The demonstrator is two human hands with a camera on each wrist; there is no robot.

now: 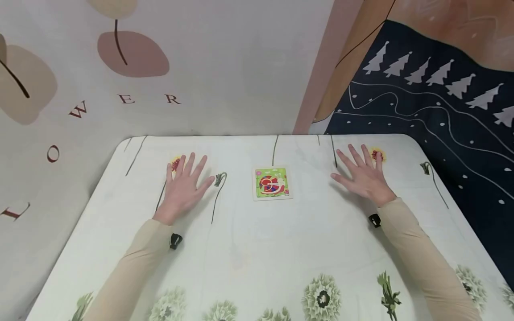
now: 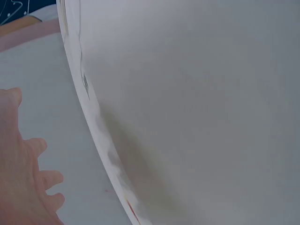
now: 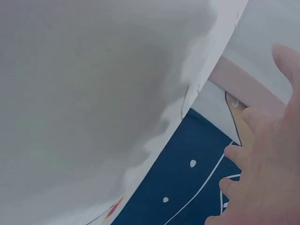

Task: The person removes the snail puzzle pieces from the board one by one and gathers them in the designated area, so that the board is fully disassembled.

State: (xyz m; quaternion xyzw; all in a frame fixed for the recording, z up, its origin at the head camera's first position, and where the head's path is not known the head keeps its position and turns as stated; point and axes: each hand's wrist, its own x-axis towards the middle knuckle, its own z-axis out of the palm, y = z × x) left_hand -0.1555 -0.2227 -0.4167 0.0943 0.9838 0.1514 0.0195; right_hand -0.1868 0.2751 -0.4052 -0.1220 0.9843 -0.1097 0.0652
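Sleeves (image 1: pixel 128 263): two beige ones lie nearest us, stretched over the table (image 1: pixel 257 240) from its near side, one toward each far corner.
Left hand (image 1: pixel 182 189): we see it bare, fingers and thumb spread, pinching nothing; it appears held above the table near the far left corner, its shadow lying apart from it in the left wrist view.
Right hand (image 1: pixel 363 178): spread likewise and gripping nothing, near the far right corner; it too seems raised over the table.
Black clips (image 1: pixel 175 241): we make out one small piece beside each cuff.
Puzzle (image 1: pixel 273 183): a small square, flat on the table between the hands, nearer the far edge and about midway between the left and right edges; neither hand touches it.
Snail picture (image 1: pixel 270 184): we judge it mostly or wholly filled in; a whitish patch is too small for us to call a gap or plain print. We see no piece set aside. With both hands off it, this could be a start or a finish, so we cannot settle what is left.
Flowers (image 1: pixel 322 298): printed on the table's white cover, toward the near edge.
Wall cloth (image 1: pixel 241 80): pale, rising behind the far edge.
Trees (image 1: pixel 483 97): white, on dark blue cloth (image 1: pixel 474 178) beyond the far right corner.
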